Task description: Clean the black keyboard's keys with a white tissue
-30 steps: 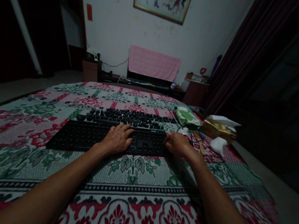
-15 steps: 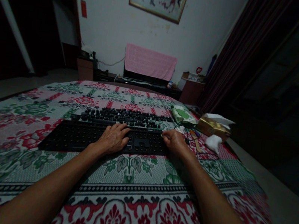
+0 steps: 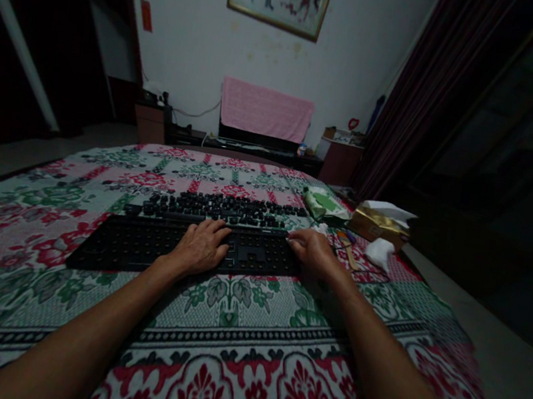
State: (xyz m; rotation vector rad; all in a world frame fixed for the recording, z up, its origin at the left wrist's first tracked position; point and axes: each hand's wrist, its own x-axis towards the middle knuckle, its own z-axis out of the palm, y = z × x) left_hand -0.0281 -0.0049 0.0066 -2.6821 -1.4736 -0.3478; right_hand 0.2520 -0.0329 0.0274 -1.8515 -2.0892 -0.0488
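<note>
A black keyboard (image 3: 122,244) with its keycaps off lies across the patterned tablecloth, rows of small key posts showing. My left hand (image 3: 201,243) rests palm down on its middle, fingers spread toward the back edge. At the keyboard's right end is my right hand (image 3: 313,251), its fingers pinched together near the back corner. A tiny white bit shows at those fingertips, too small to name. Just behind the keyboard, loose black keycaps (image 3: 225,206) are spread in a long heap.
On the right stand a green-and-white wipes pack (image 3: 326,203) and a gold tissue box (image 3: 378,224). A crumpled white tissue (image 3: 379,252), a flat wooden stick (image 3: 351,257) and a dark cable lie near my right hand. Beyond the table, a pink towel (image 3: 266,110) covers a screen.
The whole view has shifted very slightly. Both hands keep nearly the same places on the keyboard, and nothing else has visibly moved.
</note>
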